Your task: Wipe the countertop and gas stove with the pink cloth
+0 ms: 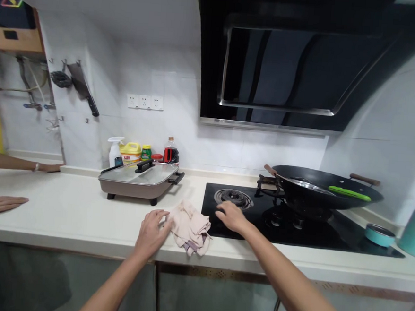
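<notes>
Head view showed my left hand (151, 231) spread, fingertips pinning the crumpled beige cloth (190, 226) on the white counter (75, 212); my right hand (232, 216) rested flat, spread, on the black glass hob (333, 233).

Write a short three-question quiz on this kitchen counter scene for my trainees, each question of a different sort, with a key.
1. True or false: the left hand touches the crumpled cloth on the counter.
2. Where does the right hand rest? A) on the wok's handle B) on the front left part of the black hob C) on the electric pan's lid
3. Fill in: a ____ utensil lies inside the wok.

Key
1. True: its fingers lie on the cloth's left edge.
2. B: near the bare burner, apart from the electric pan.
3. Green.
</notes>
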`<state>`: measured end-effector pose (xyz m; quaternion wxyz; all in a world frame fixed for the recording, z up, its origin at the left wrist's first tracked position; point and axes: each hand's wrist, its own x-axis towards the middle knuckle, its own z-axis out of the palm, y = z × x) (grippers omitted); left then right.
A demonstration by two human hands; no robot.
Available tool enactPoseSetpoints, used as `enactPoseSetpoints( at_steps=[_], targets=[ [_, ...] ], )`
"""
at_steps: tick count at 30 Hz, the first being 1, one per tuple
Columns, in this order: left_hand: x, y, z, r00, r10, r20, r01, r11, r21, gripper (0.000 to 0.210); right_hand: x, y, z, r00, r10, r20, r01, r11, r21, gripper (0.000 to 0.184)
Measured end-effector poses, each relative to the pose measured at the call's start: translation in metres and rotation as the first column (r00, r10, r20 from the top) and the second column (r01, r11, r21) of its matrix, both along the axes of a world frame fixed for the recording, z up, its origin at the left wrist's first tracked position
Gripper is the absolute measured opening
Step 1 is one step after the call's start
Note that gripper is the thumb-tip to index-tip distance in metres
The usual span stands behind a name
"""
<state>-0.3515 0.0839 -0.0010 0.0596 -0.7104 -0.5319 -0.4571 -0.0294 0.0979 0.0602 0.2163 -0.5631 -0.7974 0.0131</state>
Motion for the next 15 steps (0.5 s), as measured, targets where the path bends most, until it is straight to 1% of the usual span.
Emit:
enactPoseSetpoints(
  at_steps=[2, 3, 5, 7, 8, 10, 13, 15],
  targets=[
    [0.006, -0.006, -0.004, 1.0, 0.0, -0.019, 0.001, 1.0, 0.011, 0.037, 0.051, -0.021, -0.017, 0.997, -0.077, 0.006, 0.077, 0.996, -0.036, 0.037],
    [0.011, -0.01, -0.005, 1.0, 0.008, -0.029, -0.009, 1.0, -0.024, 0.038, 0.074, -0.032, -0.027, 0.995, -0.096, 0.013, 0.097, 0.994, -0.051, 0.041],
    [0.024, -0.018, -0.007, 0.998, 0.035, -0.06, -0.045, 0.983, -0.177, 0.044, 0.113, -0.05, -0.048, 0.993, -0.108, 0.048, 0.112, 0.989, -0.092, 0.051],
    [0.04, -0.022, -0.003, 0.993, 0.051, -0.107, -0.087, 0.926, -0.368, 0.053, 0.14, -0.064, -0.062, 0.995, -0.057, 0.08, 0.066, 0.991, -0.115, 0.059],
    [0.048, -0.021, 0.002, 0.99, 0.05, -0.129, -0.104, 0.887, -0.45, 0.059, 0.15, -0.069, -0.066, 0.996, -0.034, 0.087, 0.044, 0.992, -0.122, 0.061],
    [0.062, -0.016, 0.014, 0.985, 0.038, -0.166, -0.126, 0.817, -0.562, 0.07, 0.164, -0.075, -0.068, 0.996, 0.013, 0.085, -0.002, 0.991, -0.134, 0.065],
    [0.079, 0.004, 0.033, 0.975, 0.047, -0.216, -0.183, 0.723, -0.666, 0.081, 0.172, -0.081, -0.062, 0.994, 0.08, 0.067, -0.067, 0.982, -0.177, 0.069],
    [0.089, 0.023, 0.041, 0.961, 0.075, -0.267, -0.248, 0.666, -0.703, 0.086, 0.174, -0.084, -0.06, 0.995, 0.092, 0.048, -0.08, 0.974, -0.211, 0.072]
  ],
)
